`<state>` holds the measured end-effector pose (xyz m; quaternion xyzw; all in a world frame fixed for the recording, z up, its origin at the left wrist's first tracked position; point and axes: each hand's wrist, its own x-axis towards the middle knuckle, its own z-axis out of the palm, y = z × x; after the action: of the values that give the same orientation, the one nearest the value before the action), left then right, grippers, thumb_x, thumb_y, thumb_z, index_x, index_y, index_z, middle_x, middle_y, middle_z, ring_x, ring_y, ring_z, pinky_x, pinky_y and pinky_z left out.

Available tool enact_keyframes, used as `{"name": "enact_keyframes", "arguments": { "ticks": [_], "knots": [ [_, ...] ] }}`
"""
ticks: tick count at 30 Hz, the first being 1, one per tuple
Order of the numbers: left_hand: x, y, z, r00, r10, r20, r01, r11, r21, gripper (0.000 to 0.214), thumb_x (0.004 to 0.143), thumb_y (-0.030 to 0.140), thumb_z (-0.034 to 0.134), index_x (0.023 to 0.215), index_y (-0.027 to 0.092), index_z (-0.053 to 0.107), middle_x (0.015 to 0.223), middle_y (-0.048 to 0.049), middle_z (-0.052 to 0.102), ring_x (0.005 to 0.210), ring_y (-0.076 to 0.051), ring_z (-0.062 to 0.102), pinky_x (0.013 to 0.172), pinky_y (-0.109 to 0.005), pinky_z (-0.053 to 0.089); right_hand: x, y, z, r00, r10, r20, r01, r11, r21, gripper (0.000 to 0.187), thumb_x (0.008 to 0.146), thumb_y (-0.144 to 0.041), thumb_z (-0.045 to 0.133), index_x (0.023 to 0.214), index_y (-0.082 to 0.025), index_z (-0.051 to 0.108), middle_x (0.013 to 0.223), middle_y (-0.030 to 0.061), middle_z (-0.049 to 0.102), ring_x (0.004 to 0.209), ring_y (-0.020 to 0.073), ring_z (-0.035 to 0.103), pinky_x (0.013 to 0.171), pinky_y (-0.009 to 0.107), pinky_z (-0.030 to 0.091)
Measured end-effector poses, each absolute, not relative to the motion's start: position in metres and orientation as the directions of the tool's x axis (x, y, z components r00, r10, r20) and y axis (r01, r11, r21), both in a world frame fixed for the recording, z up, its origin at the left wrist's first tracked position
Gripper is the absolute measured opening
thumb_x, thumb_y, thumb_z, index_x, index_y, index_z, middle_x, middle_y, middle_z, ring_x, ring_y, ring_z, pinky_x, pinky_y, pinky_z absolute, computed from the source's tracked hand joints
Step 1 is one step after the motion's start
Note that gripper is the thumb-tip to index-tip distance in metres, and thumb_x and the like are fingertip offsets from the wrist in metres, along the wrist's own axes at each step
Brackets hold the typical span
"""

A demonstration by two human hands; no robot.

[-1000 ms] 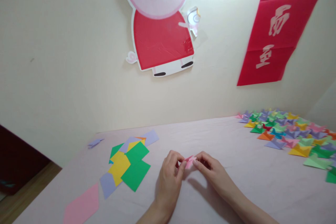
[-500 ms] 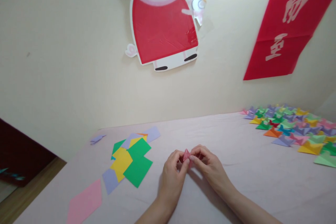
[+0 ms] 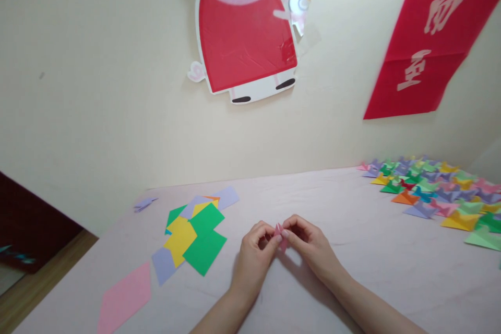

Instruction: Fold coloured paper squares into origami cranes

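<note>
Between my two hands is a small piece of folded pink paper (image 3: 282, 242), narrow and pointed at the top. My left hand (image 3: 255, 250) pinches its left side between thumb and fingers. From the right, my right hand (image 3: 309, 242) grips the other side in the same way, with the thumb in front. Fingertips cover part of the paper, so its exact folds are hidden. Both hands are close together just above the pale cloth-covered table (image 3: 305, 302).
Left of my hands lie overlapping green paper squares (image 3: 205, 253), yellow paper (image 3: 180, 237) and purple paper (image 3: 163, 266). A pink sheet (image 3: 125, 297) is nearer me. Farther left is a folded purple paper (image 3: 144, 204). Rows of folded paper figures (image 3: 462, 220) stand at right, before the wall (image 3: 324, 130).
My fingertips have shifted slightly apart, and more of the pink paper shows below my thumbs. The view has moved a little. Both hands keep hold of the paper.
</note>
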<state>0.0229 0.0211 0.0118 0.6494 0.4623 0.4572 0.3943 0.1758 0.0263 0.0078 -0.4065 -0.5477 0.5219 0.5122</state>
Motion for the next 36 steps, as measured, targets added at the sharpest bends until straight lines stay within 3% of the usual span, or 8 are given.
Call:
{"name": "enact_keyframes", "arguments": {
  "ticks": [12, 27, 31, 36],
  "knots": [
    [0.0207, 0.0280, 0.0052, 0.128, 0.966, 0.224, 0.072, -0.234, 0.970, 0.018, 0.079, 0.031, 0.071, 0.066, 0.018, 0.071, 0.072, -0.0015, 0.061, 0.068, -0.016, 0.052, 0.064, -0.025, 0.038, 0.1775, 0.0277, 0.0049, -0.161, 0.969, 0.186, -0.148, 0.162, -0.976, 0.028, 0.082, -0.044, 0.069, 0.074, -0.019, 0.060, 0.068, -0.0021, 0.057, 0.060, 0.0121, 0.052, 0.058, 0.025, 0.041],
    [0.0206, 0.0251, 0.0070, 0.155, 0.960, 0.233, 0.123, -0.253, 0.960, 0.020, 0.083, 0.031, 0.067, 0.067, 0.018, 0.067, 0.074, -0.0020, 0.060, 0.074, -0.018, 0.054, 0.071, -0.027, 0.040, 0.1769, 0.0284, 0.0074, -0.165, 0.968, 0.188, -0.177, 0.158, -0.971, 0.032, 0.079, -0.047, 0.071, 0.070, -0.019, 0.058, 0.073, -0.0010, 0.055, 0.061, 0.0123, 0.053, 0.056, 0.025, 0.042],
    [0.0215, 0.0227, 0.0078, 0.178, 0.956, 0.234, 0.174, -0.264, 0.949, 0.023, 0.088, 0.032, 0.060, 0.070, 0.019, 0.060, 0.075, -0.0004, 0.056, 0.075, -0.017, 0.051, 0.071, -0.027, 0.039, 0.1757, 0.0273, 0.0081, -0.180, 0.967, 0.180, -0.121, 0.159, -0.980, 0.032, 0.080, -0.048, 0.068, 0.072, -0.019, 0.057, 0.073, -0.0007, 0.057, 0.063, 0.0131, 0.052, 0.059, 0.025, 0.042],
    [0.0226, 0.0227, 0.0084, 0.174, 0.959, 0.225, 0.197, -0.257, 0.946, 0.024, 0.090, 0.032, 0.056, 0.071, 0.019, 0.055, 0.075, 0.0005, 0.053, 0.074, -0.016, 0.050, 0.069, -0.026, 0.039, 0.1728, 0.0240, 0.0062, -0.216, 0.960, 0.176, 0.075, 0.196, -0.978, 0.031, 0.087, -0.049, 0.059, 0.077, -0.019, 0.057, 0.071, -0.0002, 0.060, 0.068, 0.0154, 0.055, 0.066, 0.027, 0.043]
  ]
}}
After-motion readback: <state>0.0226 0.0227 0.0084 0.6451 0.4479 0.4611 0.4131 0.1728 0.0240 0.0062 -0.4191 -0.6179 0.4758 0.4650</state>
